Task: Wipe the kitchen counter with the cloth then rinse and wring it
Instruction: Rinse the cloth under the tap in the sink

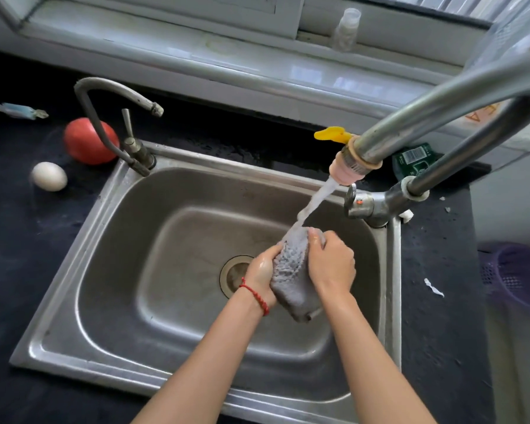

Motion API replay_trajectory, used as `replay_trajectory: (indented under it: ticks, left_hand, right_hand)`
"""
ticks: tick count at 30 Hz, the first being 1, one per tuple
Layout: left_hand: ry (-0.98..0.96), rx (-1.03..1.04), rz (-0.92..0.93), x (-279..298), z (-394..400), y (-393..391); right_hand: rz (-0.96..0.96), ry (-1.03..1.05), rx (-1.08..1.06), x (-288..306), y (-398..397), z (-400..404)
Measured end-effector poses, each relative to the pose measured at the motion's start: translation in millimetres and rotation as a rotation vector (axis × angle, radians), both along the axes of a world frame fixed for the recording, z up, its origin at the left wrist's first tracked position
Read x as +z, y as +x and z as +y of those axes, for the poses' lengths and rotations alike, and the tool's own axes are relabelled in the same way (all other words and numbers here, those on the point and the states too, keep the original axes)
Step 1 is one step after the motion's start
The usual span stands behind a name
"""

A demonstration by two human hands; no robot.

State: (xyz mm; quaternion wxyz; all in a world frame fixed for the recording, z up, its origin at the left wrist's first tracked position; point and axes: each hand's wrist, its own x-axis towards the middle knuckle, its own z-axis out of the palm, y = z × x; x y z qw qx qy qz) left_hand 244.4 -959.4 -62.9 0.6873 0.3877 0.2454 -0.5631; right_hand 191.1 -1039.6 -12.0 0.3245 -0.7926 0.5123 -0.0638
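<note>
A grey fluffy cloth (pixel 291 270) is bunched between both hands over the steel sink (pixel 110 270). My left hand (pixel 262 270) grips its left side; a red string bracelet circles that wrist. My right hand (pixel 331 261) clamps its right side from above. Water streams from the pink nozzle of the big faucet (pixel 349 166) onto the top of the cloth. The cloth's lower end hangs down between my wrists. The drain (pixel 234 272) lies just left of my left hand.
The dark counter (pixel 28 255) holds a red tomato (pixel 86 145) and a white egg (pixel 49 176) to the left of the sink, beside a small second tap (pixel 126 142). A green packet (pixel 410 159) lies behind the faucet. A purple basket (pixel 514 273) stands at the right.
</note>
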Motion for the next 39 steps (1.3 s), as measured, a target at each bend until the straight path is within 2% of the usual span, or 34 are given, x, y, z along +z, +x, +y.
replay_trajectory:
  ticks: [3, 5, 7, 11, 15, 23, 26, 28, 30, 31, 33, 34, 37, 39]
  left_hand:
    - [0.064, 0.053, -0.016, -5.6, 6.0, 2.6]
    - [0.173, 0.054, -0.085, -12.3, 8.8, 5.5]
    - [0.276, 0.032, -0.171, -16.9, 10.4, 7.2]
    - [0.171, 0.154, -0.125, -13.5, 8.4, 6.9]
    - [0.152, 0.153, -0.182, -11.1, 10.7, 9.2]
    - [0.033, 0.14, -0.22, 5.9, 20.5, 15.2]
    - [0.017, 0.114, -0.248, 14.3, 22.6, 14.6]
    - [0.001, 0.081, -0.255, 21.3, 23.9, 14.8]
    - [-0.016, 0.035, -0.254, 27.8, 26.5, 14.8]
    - [-0.016, 0.025, -0.253, 31.4, 27.7, 14.0]
    - [-0.021, 0.012, -0.27, 35.5, 31.9, 13.4]
    - [-0.026, 0.011, -0.285, 37.6, 34.2, 13.0]
    - [-0.039, 0.036, -0.3, 44.5, 39.0, 11.8]
    - [0.01, 0.088, -0.335, 46.5, 41.4, 11.3]
  right_hand:
    - [-0.297, -0.144, -0.176, 24.0, -11.1, -8.6]
    - [-0.423, -0.219, -0.194, 41.3, -6.0, -16.6]
    - [-0.43, -0.273, -0.131, 52.0, 3.8, -24.3]
    - [-0.354, -0.393, -0.059, 55.4, 12.1, -42.3]
    - [-0.449, -0.257, -0.187, 55.6, 9.3, -54.6]
    - [-0.543, -0.186, -0.195, 51.0, 2.7, -41.3]
    - [-0.573, -0.036, -0.265, 36.2, -7.6, -17.2]
    - [-0.419, 0.118, -0.219, 22.4, -12.3, 0.2]
    - [-0.286, 0.436, -0.146, 8.2, -11.9, 10.5]
    - [-0.28, 0.654, -0.129, 3.5, -10.0, 13.4]
    - [-0.355, 1.038, -0.107, -3.0, -7.4, 16.3]
    - [-0.392, 1.148, -0.083, -4.2, -6.9, 16.5]
    - [-0.528, 1.259, -0.039, -1.1, -6.0, 15.4]
    - [-0.641, 1.164, -0.061, 1.2, -6.6, 13.4]
